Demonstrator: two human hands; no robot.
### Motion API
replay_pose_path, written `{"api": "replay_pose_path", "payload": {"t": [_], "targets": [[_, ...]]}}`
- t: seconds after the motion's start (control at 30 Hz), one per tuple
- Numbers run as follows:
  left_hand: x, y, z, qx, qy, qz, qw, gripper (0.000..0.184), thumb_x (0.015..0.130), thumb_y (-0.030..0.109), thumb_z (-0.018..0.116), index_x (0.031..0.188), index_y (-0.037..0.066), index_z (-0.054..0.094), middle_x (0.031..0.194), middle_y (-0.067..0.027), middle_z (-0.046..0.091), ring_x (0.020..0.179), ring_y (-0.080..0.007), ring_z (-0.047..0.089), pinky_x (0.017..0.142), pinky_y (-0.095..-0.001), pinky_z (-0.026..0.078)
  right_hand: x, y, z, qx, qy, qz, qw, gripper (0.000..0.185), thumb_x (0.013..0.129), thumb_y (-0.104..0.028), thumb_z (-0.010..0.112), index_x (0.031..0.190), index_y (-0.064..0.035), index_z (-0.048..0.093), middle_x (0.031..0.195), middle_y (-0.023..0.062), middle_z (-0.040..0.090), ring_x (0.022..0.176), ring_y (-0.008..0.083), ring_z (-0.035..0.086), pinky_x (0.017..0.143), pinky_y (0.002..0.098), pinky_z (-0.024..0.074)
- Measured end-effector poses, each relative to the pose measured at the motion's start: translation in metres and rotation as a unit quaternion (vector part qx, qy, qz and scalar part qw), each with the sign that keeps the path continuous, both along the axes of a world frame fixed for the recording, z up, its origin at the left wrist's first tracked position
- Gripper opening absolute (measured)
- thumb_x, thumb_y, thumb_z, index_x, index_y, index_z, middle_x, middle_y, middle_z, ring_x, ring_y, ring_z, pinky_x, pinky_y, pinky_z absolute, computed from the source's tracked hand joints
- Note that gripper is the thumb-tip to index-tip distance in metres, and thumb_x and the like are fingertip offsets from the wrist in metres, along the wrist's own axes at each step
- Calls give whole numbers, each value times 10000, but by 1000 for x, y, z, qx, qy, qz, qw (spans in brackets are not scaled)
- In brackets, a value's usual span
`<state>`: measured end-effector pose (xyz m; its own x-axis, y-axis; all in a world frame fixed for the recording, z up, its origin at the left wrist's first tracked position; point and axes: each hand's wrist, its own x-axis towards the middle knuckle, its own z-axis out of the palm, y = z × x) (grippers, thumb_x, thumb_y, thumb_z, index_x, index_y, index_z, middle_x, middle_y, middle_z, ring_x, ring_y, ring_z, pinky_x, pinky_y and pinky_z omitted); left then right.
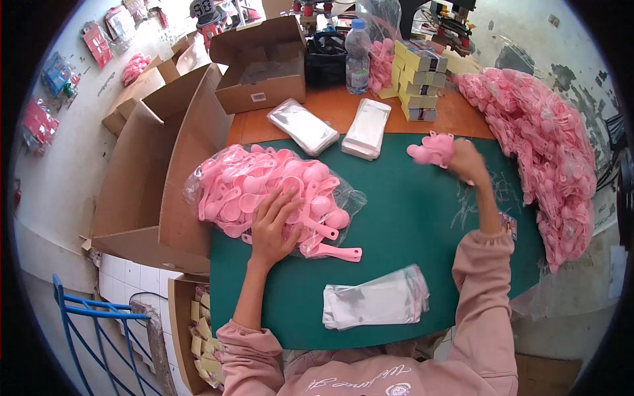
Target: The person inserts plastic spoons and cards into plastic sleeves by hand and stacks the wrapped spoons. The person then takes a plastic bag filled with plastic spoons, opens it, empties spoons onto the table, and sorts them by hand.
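Fingers spread, my left hand (272, 226) rests on a heap of pink plastic spoons (247, 185) in an open clear bag at the left of the green tabletop (389, 218). At the right, my right hand (467, 164), slightly blurred, is closed on a bunch of pink spoons (432, 149) above the table. A fanned stack of clear plastic sleeves (376, 300) lies near the front edge. Two more sleeve stacks, one at the back left (303, 125) and one at the back middle (366, 128), lie behind the spoon heap.
Open cardboard boxes (261, 82) stand at the left and back left. Along the back are a water bottle (357, 59) and stacked yellow-and-grey packs (419, 82). A long mass of bagged pink spoons (541, 138) lines the right edge. A blue metal frame (99, 311) stands lower left.
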<state>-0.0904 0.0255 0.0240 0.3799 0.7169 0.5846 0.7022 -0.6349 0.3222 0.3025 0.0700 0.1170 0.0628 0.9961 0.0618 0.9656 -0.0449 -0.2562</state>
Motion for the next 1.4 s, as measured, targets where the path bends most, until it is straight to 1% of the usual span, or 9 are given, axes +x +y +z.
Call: {"api": "replay_pose_path", "payload": {"t": [0.1,0.2,0.27,0.33,0.4,0.47,0.7,1.1,1.4], "targets": [[1,-1,1,-3,0,3,1000,395,728,242,603,1111,150,582,1260,-36,495,1214,-254,396,980,-392,306,47,39,-29,-67,65,-97,991,402,652,-189,650,998,-3,566,927,217,596,887,312,589,733,377,453],[0,0,1,-7,5,2,1000,396,735,257,597,1116,153,580,1259,-38,497,1214,-255,396,982,-392,306,39,37,-53,84,84,-146,982,388,640,-187,660,956,19,565,959,216,592,924,316,566,783,373,438],[-1,0,1,-8,3,1,1000,395,742,268,589,1118,147,579,1263,-43,493,1217,-258,395,986,-394,303,-8,22,-61,351,-210,-101,907,336,646,-175,651,914,15,577,978,200,578,936,312,545,809,369,428],[-3,0,1,-12,5,-4,1000,396,749,278,581,1120,141,578,1268,-48,489,1219,-262,393,989,-396,299,-60,-8,-44,212,19,127,969,289,667,-181,656,891,-12,586,966,174,564,916,310,542,802,367,439],[-3,1,-1,-11,-13,-13,1000,410,763,284,562,1135,113,565,1277,-70,481,1222,-275,393,998,-403,293,-108,-32,-42,10,148,361,921,362,697,-228,678,982,-32,571,1014,144,542,984,317,516,846,399,429],[-2,0,0,-15,-28,-23,999,417,769,280,553,1145,98,555,1279,-80,478,1222,-280,395,997,-405,296,-148,-48,-60,67,117,408,903,456,697,-218,682,1093,-57,524,1128,188,469,1022,355,486,865,420,420],[-3,2,1,-7,-45,-34,998,428,789,277,530,1163,69,533,1283,-97,472,1226,-278,399,984,-401,318,-179,-61,-88,58,172,322,929,408,713,-138,676,1074,-51,510,1185,229,344,1017,387,463,890,375,410],[-2,2,-2,-6,-23,-17,1000,412,789,274,534,1158,91,540,1273,-73,486,1216,-258,410,982,-392,310,-83,-92,-59,-62,284,293,911,455,657,-17,649,1067,-45,453,993,156,511,931,345,522,805,394,438],[-2,2,-1,-5,-26,-13,1000,404,775,244,554,1151,99,544,1263,-69,494,1213,-256,411,983,-388,313,-99,-83,-67,-49,81,230,969,400,606,-189,649,945,-27,513,746,197,596,721,395,572,633,425,462]]}}
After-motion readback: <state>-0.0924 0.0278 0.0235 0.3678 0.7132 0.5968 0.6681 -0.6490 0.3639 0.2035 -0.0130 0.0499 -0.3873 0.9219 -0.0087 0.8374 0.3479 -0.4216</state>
